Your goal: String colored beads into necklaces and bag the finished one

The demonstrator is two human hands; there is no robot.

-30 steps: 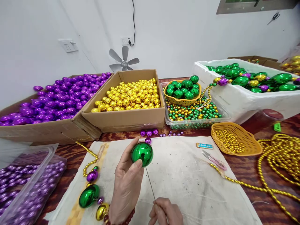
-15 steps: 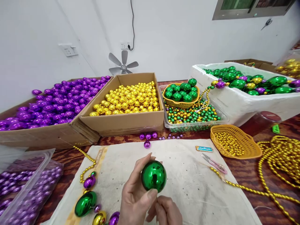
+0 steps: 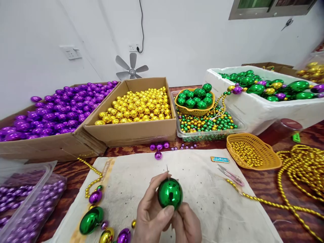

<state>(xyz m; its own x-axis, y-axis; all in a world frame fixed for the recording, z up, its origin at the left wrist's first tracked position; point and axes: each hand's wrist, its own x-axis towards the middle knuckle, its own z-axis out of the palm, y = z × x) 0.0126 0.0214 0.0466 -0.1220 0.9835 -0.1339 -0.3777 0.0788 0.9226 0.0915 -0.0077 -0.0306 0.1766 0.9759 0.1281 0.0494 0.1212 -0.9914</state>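
Observation:
My left hand (image 3: 152,209) is closed round a large shiny green ball (image 3: 170,193), thumb in front and fingers behind. Out of the ball's top sticks a thin, needle-like tip (image 3: 167,167). Just under the ball, my right hand (image 3: 187,222) has its fingers pinched together; what they grip is hidden. To the left, a string of beads lies on the cloth, with a big green bead (image 3: 91,220), a purple bead (image 3: 95,196), a gold bead (image 3: 106,235) and a gold bead chain (image 3: 94,180).
A pale cloth (image 3: 212,202) covers the table middle. Small scissors (image 3: 231,175) and a blue packet (image 3: 220,159) lie on its right. Behind stand boxes of purple balls (image 3: 55,143) and gold balls (image 3: 131,133), a clear tray (image 3: 210,135), a yellow basket (image 3: 268,162) and a white foam box (image 3: 243,111).
Both hands and the green ball have shifted slightly right. The thin tip now shows above the ball, and a small gold bead shows left of my left hand.

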